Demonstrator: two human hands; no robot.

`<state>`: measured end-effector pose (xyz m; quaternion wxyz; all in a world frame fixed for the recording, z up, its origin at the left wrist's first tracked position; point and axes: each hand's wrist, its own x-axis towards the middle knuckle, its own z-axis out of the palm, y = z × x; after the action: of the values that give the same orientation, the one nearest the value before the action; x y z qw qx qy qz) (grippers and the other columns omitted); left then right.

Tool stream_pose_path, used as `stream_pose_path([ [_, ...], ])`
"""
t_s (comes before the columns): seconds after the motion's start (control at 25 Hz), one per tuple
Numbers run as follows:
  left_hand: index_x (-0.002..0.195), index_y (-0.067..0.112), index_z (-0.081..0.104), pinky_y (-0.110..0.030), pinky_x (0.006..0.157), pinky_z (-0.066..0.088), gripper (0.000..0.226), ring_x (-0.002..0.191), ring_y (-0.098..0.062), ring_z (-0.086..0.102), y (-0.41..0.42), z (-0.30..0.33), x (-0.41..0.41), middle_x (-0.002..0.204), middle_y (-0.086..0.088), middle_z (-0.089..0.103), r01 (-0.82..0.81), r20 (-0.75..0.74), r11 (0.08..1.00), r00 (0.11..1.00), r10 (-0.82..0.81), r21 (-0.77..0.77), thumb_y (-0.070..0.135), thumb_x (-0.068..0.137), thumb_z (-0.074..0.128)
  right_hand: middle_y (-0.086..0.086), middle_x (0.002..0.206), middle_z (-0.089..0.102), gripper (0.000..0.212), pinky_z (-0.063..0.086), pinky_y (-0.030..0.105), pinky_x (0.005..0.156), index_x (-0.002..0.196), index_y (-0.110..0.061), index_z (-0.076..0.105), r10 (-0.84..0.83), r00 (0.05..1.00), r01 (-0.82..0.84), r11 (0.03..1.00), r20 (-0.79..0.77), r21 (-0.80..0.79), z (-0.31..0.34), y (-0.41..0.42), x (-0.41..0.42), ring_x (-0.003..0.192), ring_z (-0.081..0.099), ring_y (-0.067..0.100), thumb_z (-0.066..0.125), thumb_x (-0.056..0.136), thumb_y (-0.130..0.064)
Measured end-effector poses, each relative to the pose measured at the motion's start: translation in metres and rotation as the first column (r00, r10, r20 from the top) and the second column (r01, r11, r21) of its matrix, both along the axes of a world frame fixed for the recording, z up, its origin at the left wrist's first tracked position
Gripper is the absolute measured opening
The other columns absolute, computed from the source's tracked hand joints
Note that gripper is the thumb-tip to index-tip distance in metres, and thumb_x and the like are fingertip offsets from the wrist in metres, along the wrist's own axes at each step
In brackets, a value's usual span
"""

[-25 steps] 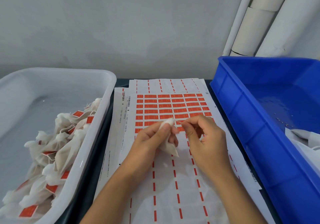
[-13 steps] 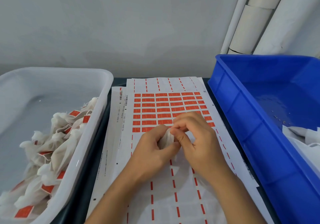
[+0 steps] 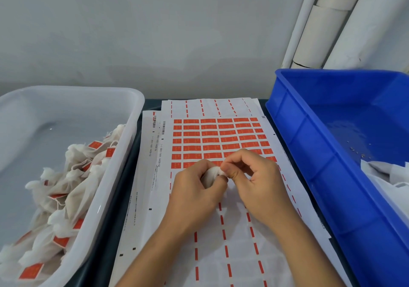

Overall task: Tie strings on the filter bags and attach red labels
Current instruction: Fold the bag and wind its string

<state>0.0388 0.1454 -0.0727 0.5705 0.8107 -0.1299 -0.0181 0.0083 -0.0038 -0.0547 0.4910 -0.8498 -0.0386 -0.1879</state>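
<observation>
Hands are meeting over the label sheet (image 3: pixel 221 231): the left hand (image 3: pixel 194 194) is gripping a white filter bag (image 3: pixel 211 176), while the right hand (image 3: pixel 254 182) is pinching at its gathered top, possibly on a string. Red labels (image 3: pixel 219 140) are lying beyond, between the white tub (image 3: pixel 106 198) of finished bags (image 3: pixel 66 189) and the blue bin (image 3: pixel 309 153).

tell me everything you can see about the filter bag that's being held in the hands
The small white fabric filter bag looks soft and crumpled, bunched between both hands above the label sheet. The left hand wraps its body; the right hand pinches its gathered top. No red label shows on it; any string is too fine to see.
</observation>
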Motion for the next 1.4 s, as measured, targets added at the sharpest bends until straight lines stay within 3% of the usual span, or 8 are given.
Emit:
stream_pose_path([
  [0.16,0.089,0.03,0.068,-0.011,0.061,0.052,0.009,0.079,-0.007,0.069,0.001,0.002,0.002,0.081,0.015,0.07,-0.017,0.016,0.999,1.0,0.017,-0.029,0.024,0.095,0.072,-0.027,0.097,0.067,0.004,0.048,0.002,0.081,0.09,-0.042,0.064,0.015,1.0,-0.014,1.0,-0.015,0.024,0.0,0.002,-0.001,0.1,0.064,-0.005,0.06,0.091,-0.044],
  [0.28,0.091,0.031,0.069,-0.014,0.064,0.056,0.008,0.079,-0.009,0.071,0.0,0.002,0.001,0.081,0.014,0.071,-0.005,-0.008,0.999,1.0,0.005,-0.039,0.027,0.097,0.07,-0.025,0.093,0.068,0.004,0.051,0.006,0.079,0.092,-0.039,0.067,0.003,0.999,-0.001,0.998,-0.037,0.055,-0.003,0.001,0.0,0.097,0.066,-0.002,0.065,0.095,-0.037],
  [0.4,0.093,0.031,0.071,-0.011,0.064,0.052,0.008,0.082,-0.007,0.069,0.0,0.004,0.0,0.082,0.016,0.072,0.029,0.031,0.998,0.999,-0.027,-0.055,0.026,0.098,0.068,-0.02,0.09,0.072,0.007,0.055,0.011,0.071,0.092,-0.036,0.07,0.017,0.996,0.0,0.982,-0.092,0.189,-0.004,-0.002,0.001,0.09,0.07,0.003,0.068,0.096,-0.031],
  [0.6,0.092,0.03,0.073,-0.011,0.066,0.051,0.005,0.085,-0.01,0.07,0.0,0.009,-0.003,0.083,0.014,0.073,0.047,0.079,0.99,0.996,-0.037,-0.13,0.028,0.097,0.071,-0.012,0.086,0.076,0.016,0.057,0.015,0.063,0.092,-0.039,0.075,0.048,0.983,0.023,0.924,-0.175,0.382,-0.002,-0.003,0.001,0.079,0.074,0.011,0.068,0.083,-0.05],
  [0.8,0.093,0.028,0.076,-0.011,0.069,0.053,0.005,0.087,-0.011,0.071,-0.002,0.009,-0.001,0.084,0.012,0.075,-0.064,0.044,0.977,0.996,0.074,-0.205,0.027,0.095,0.073,-0.013,0.084,0.075,0.011,0.057,0.016,0.064,0.096,-0.034,0.074,0.057,0.98,0.007,0.948,-0.191,0.318,-0.009,0.0,0.002,0.078,0.073,0.009,0.068,0.093,-0.043],
  [1.0,0.091,0.027,0.076,-0.013,0.07,0.055,0.008,0.086,-0.011,0.072,0.0,0.009,0.001,0.083,0.009,0.076,-0.032,-0.012,0.975,0.999,0.031,-0.222,0.026,0.096,0.07,-0.018,0.087,0.072,0.008,0.056,0.012,0.065,0.1,-0.035,0.072,0.06,0.975,-0.015,0.979,-0.215,0.204,-0.01,-0.001,0.003,0.082,0.071,0.005,0.065,0.097,-0.039],
  [1.2,0.089,0.024,0.074,-0.012,0.065,0.054,0.013,0.08,-0.01,0.069,0.0,0.006,0.004,0.081,0.007,0.073,-0.061,-0.06,0.979,0.997,0.05,-0.195,0.029,0.098,0.066,-0.032,0.094,0.068,0.016,0.055,0.008,0.072,0.098,-0.044,0.068,0.023,0.984,-0.008,0.997,-0.177,0.082,-0.007,0.0,0.002,0.096,0.065,-0.007,0.06,0.089,-0.053],
  [1.4,0.09,0.023,0.072,-0.013,0.068,0.056,0.016,0.084,-0.012,0.069,0.0,0.004,0.004,0.082,0.006,0.073,-0.033,-0.089,0.985,0.996,0.018,-0.168,0.031,0.1,0.062,-0.032,0.099,0.068,0.006,0.048,0.001,0.074,0.101,-0.043,0.069,0.053,0.989,-0.044,0.997,-0.135,0.069,-0.007,-0.001,0.001,0.102,0.062,-0.008,0.066,0.098,-0.039],
])
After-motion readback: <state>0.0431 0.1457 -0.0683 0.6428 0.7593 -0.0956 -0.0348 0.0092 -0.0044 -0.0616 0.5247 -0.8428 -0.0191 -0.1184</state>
